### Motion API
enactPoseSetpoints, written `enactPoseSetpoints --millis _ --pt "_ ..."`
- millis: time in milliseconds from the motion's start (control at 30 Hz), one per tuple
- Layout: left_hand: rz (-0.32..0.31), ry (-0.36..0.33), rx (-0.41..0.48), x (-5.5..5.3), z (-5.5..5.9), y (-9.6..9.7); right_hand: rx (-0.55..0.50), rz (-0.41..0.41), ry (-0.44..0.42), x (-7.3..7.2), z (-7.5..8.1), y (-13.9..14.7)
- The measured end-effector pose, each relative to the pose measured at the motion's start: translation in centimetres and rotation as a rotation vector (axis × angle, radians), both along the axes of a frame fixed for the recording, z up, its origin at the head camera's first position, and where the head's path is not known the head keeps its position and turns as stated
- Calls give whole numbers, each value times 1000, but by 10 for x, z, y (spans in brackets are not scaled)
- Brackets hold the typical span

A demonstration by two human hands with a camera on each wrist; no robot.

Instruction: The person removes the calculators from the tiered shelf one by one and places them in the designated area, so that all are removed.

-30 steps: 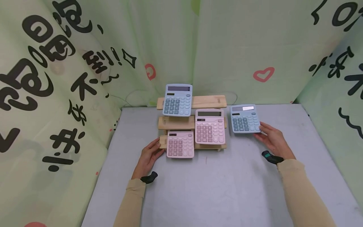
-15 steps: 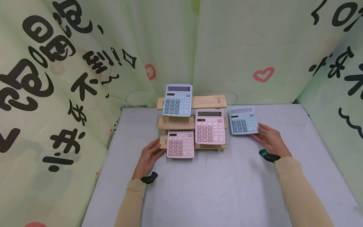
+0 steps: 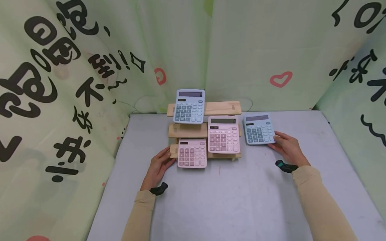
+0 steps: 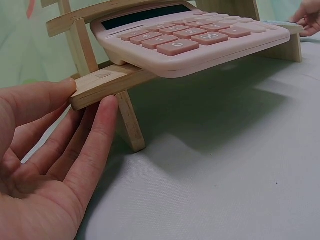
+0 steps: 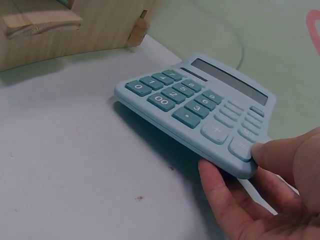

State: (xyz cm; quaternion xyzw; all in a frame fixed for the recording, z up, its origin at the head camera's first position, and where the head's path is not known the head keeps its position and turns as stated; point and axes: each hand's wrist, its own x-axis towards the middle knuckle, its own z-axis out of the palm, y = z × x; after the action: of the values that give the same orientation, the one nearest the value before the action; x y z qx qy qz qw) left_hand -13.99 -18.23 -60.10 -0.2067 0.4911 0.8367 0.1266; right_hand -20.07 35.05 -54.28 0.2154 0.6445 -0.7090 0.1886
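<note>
So we're pinching the near right corner of a blue calculator [image 3: 259, 130] in our right hand [image 3: 287, 147], thumb pressing on top and fingers bending underneath. We're holding it just to the right of the wooden rack [image 3: 187, 131], and it's tilting a bit, with a shadow showing under the near edge; we're not able to tell if its far end is touching the table [image 3: 229, 197].

Our left hand [image 3: 157, 166] is pinching the left end of the lowest board [image 4: 102, 80], thumb lying on top and fingertips pushing from below.

As for the rack, a second blue calculator [image 3: 189, 106] is leaning at the top left. A pink calculator [image 3: 223, 135] is propping on the right side, lower down, and another pink one [image 3: 192, 154] is resting on that lowest board, poking out past its front edge.

We're also wearing black wristbands [image 3: 158, 189] and tan sleeves [image 3: 324, 201], and a green curtain [image 3: 241, 50] is hanging behind everything.
</note>
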Motion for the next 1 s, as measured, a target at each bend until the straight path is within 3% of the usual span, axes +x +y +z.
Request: enactPoseSetpoints --millis 233,500,1000 --pt "6 -8 5 1 2 0 264 104 61 0 -1 0" --pt "2 -2 16 1 4 0 462 129 95 0 -4 -5" --pt "10 -4 7 1 2 1 558 132 111 0 -3 -8"
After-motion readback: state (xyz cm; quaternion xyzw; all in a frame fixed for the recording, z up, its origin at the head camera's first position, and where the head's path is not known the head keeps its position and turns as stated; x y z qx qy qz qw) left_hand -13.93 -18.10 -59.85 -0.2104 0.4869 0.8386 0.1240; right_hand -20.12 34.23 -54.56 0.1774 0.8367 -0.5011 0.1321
